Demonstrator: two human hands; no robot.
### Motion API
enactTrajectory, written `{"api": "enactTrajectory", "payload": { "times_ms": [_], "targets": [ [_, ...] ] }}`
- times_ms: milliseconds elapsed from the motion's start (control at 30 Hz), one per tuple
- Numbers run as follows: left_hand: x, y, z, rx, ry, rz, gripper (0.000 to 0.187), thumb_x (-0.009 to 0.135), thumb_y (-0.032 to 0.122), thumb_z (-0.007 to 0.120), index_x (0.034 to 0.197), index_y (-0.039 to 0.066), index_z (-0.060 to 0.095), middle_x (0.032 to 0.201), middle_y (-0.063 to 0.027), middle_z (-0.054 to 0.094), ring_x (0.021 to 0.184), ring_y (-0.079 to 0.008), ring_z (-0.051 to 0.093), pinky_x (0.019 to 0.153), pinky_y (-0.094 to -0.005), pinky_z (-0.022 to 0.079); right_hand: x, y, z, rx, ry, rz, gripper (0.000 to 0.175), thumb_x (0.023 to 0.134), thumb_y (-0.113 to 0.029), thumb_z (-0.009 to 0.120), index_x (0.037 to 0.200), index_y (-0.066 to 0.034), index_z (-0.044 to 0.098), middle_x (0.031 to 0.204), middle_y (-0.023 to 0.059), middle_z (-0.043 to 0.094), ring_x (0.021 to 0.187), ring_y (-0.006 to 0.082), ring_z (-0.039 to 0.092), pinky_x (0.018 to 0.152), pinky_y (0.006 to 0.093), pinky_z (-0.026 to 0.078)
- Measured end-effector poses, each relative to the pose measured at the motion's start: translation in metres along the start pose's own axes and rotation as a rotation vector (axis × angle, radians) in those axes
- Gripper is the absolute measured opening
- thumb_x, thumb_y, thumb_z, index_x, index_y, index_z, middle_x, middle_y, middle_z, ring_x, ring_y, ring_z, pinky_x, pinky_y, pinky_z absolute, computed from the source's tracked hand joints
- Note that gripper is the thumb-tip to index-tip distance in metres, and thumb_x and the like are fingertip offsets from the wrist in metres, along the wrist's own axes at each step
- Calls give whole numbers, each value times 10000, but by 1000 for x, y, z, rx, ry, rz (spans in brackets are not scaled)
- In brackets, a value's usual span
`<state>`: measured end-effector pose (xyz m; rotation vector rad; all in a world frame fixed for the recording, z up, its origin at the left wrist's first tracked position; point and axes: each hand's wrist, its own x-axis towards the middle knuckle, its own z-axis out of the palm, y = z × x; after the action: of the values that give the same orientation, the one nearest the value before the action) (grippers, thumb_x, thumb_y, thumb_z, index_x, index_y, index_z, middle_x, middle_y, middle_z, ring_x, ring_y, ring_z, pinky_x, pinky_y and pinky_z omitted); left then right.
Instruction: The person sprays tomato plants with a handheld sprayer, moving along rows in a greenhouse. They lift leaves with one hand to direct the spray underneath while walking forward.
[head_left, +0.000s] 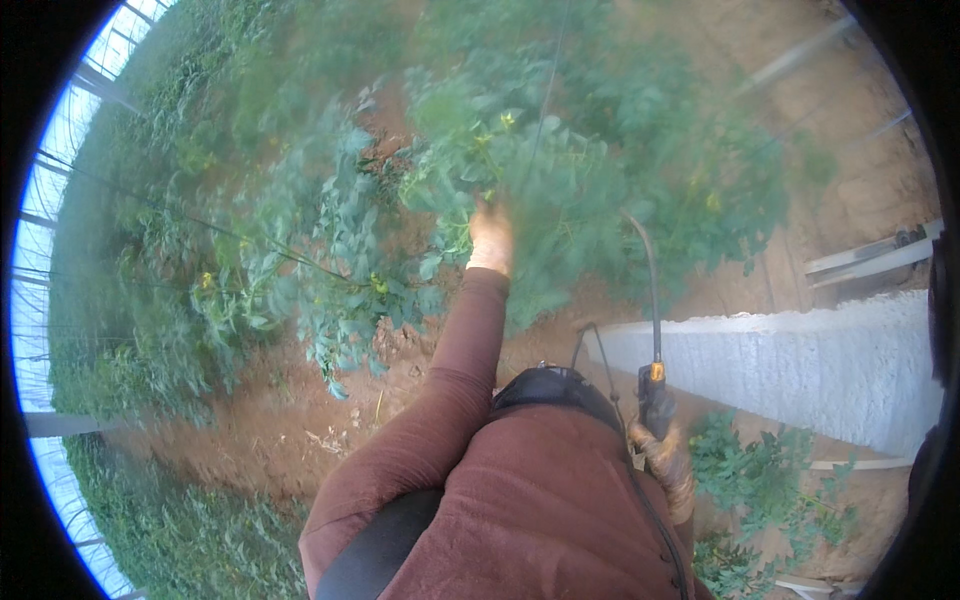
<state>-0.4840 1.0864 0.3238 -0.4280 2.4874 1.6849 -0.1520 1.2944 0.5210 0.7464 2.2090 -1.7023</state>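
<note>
My left hand (491, 234), in a thin pale glove, reaches forward into a leafy tomato plant (559, 161) with yellow flowers. Its fingers are blurred among the leaves, so I cannot tell whether they grip anything. Low at my right side, my right hand (664, 454), also gloved, is closed around the dark handle of a spray wand (654, 397). The wand's thin curved tube points forward, its tip near the right part of the foliage. A dark bag or pouch (555, 390) sits at my front, with a black cord running down beside my right arm.
A white rough-surfaced block or low wall (780, 367) stands to the right. Rows of plants (225, 225) extend left over brown soil (255, 435). Strings hang among the plants. More plants (757, 465) grow at lower right. The greenhouse frame (45, 225) lines the left edge.
</note>
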Motion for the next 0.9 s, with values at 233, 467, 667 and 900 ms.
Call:
{"api": "enactTrajectory", "payload": {
  "times_ms": [233,467,667,900],
  "targets": [
    [-53,21,-84,647,-47,197,296,901,366,623,987,88,676,1049,-186,670,1004,-301,639,881,-425,479,8,-8,-2,-95,-55,-63,315,833,-247,700,1020,-12,606,806,44,629,720,145,586,686,310,487],
    [-45,57,-141,693,504,728,303,782,270,736,1068,199,669,1265,-75,566,1309,-347,398,1100,-591,161,50,-38,10,-342,-195,-167,550,826,-307,708,1265,-16,551,938,102,667,868,211,618,800,342,489],
    [-27,26,-133,698,344,720,330,790,254,726,1112,214,664,1051,-69,610,1154,-306,509,1093,-560,206,85,-74,33,-375,-279,-193,583,822,-264,710,1305,1,519,1085,163,658,1006,243,613,918,368,465],
    [-22,28,-135,590,342,791,350,776,209,743,1116,192,658,906,-72,611,964,-278,582,1049,-495,327,104,-89,49,-293,-222,-325,572,807,-300,705,1228,54,549,729,28,576,640,115,517,586,284,458]
  ]
}}
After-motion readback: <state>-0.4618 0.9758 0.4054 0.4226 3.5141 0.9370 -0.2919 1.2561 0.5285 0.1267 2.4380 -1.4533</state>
